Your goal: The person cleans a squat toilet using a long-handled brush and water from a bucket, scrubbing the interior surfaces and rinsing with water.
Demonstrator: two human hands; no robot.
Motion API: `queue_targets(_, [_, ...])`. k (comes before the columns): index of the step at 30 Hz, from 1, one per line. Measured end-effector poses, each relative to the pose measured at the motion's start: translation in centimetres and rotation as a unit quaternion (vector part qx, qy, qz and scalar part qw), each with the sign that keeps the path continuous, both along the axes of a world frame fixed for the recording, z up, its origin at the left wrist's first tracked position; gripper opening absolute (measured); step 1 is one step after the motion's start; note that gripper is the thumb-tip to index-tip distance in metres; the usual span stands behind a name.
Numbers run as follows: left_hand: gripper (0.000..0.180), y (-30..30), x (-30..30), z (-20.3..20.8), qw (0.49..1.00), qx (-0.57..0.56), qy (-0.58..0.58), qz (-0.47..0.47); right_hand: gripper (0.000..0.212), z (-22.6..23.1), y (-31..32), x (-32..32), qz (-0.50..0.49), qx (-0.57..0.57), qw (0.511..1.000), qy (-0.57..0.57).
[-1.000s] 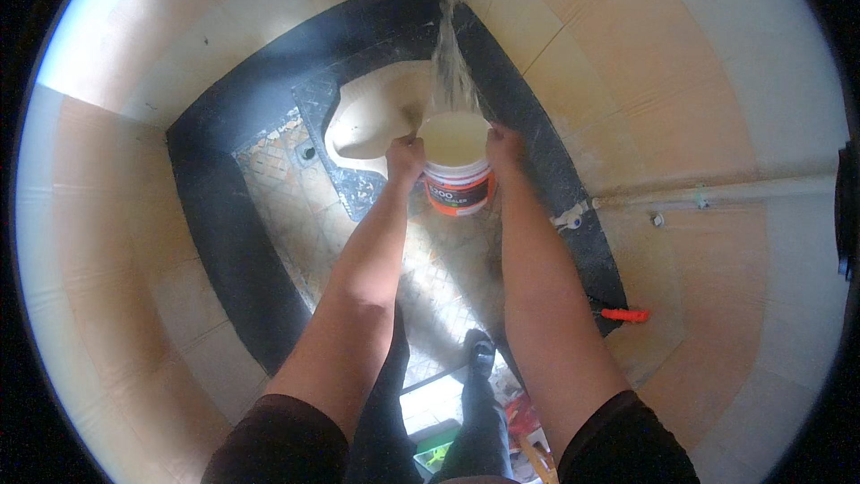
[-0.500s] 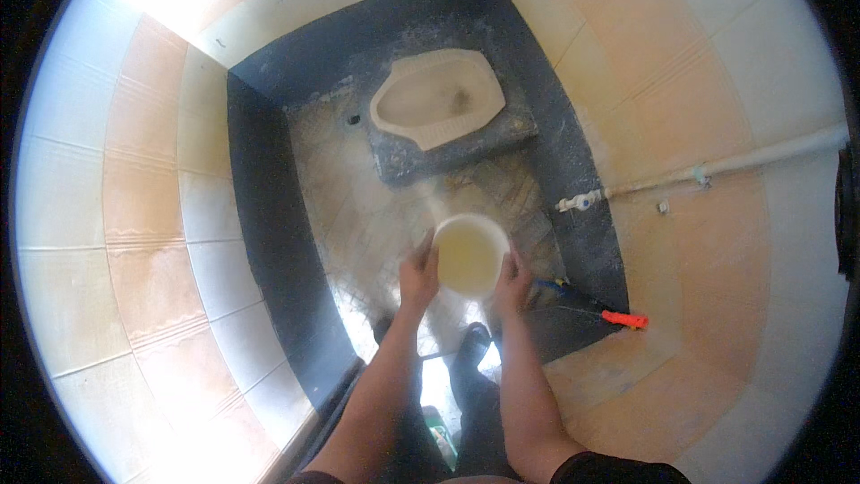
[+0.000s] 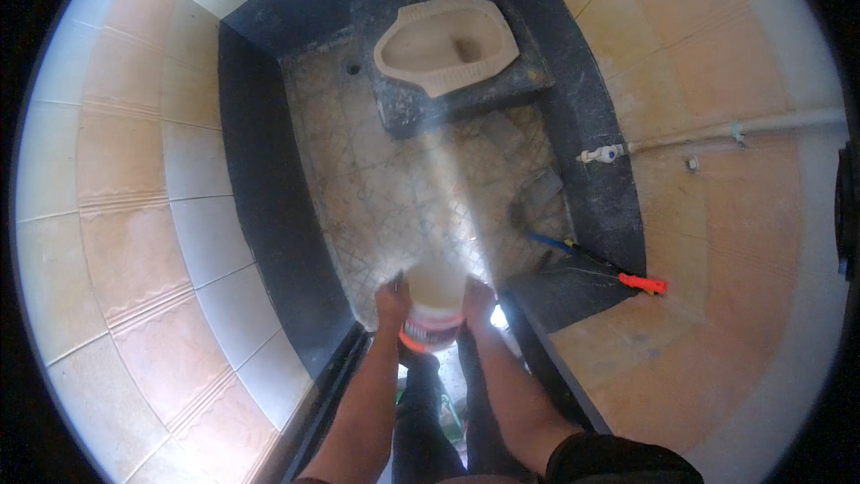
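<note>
A small white bucket (image 3: 436, 315) with a red and orange printed band is between my two hands, in front of my legs. My left hand (image 3: 392, 306) grips its left side and my right hand (image 3: 478, 298) its right side, fingers partly hidden. The bucket tilts away from me, mouth forward, so its printed side shows. Its pale inside is blurred, and I cannot tell how much liquid is in it. Beyond the mouth, a pale blurred patch lies over the tiled floor (image 3: 376, 175).
A beige squat toilet (image 3: 408, 74) sits on a dark raised step at the far end. Its floor has a drain hole (image 3: 353, 68) to the left. A tap (image 3: 602, 154) on a white pipe juts from the right wall. A brush handle with an orange grip (image 3: 643, 283) leans at right.
The bucket has tipped forward and come nearer my body, turning its printed side into view. Yellowish liquid showed inside it before. The whole view has shifted, with the toilet now higher up.
</note>
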State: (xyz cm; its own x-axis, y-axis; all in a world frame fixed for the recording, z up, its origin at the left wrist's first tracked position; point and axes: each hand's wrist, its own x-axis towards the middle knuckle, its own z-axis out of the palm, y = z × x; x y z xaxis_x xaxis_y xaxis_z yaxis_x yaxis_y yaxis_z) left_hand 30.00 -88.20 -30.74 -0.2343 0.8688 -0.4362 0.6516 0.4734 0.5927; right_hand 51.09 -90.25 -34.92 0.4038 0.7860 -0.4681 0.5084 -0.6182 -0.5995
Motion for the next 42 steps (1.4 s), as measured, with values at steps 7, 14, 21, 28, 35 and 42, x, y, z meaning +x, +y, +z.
queue_targets(7, [0.027, 31.5, 2.9, 4.7, 0.988, -0.034, 0.121, -0.086, 0.025, 3.0, 31.1, 4.2, -0.243, -0.071, 0.876, 0.410])
queue_targets(14, [0.036, 31.6, 8.4, 12.3, 0.991, -0.020, -0.091, 0.099, 0.028, 2.8, 35.3, 11.2, -0.075, 0.086, 0.988, 0.100])
queue_targets(21, [0.043, 19.4, 3.7, 14.0, 0.964, 0.188, -0.165, 0.089, 0.032, 11.9, 20.1, 1.4, -0.082, 0.225, 0.955, 0.175])
queue_targets(28, [0.049, 3.9, 1.0, 14.5, 0.981, 0.054, -0.135, 0.128, 0.040, 10.4, 3.1, -2.4, -0.049, 0.043, 0.989, 0.130])
queue_targets(35, [0.053, -6.9, -2.0, 9.9, 0.995, -0.015, -0.039, 0.086, 0.046, 8.4, -5.6, -3.4, -0.030, -0.240, 0.943, 0.229])
queue_targets(42, [0.051, -2.9, 2.2, 2.5, 0.998, -0.010, -0.056, 0.006, 0.042, -5.5, -5.6, 3.3, -0.033, -0.132, 0.954, 0.266])
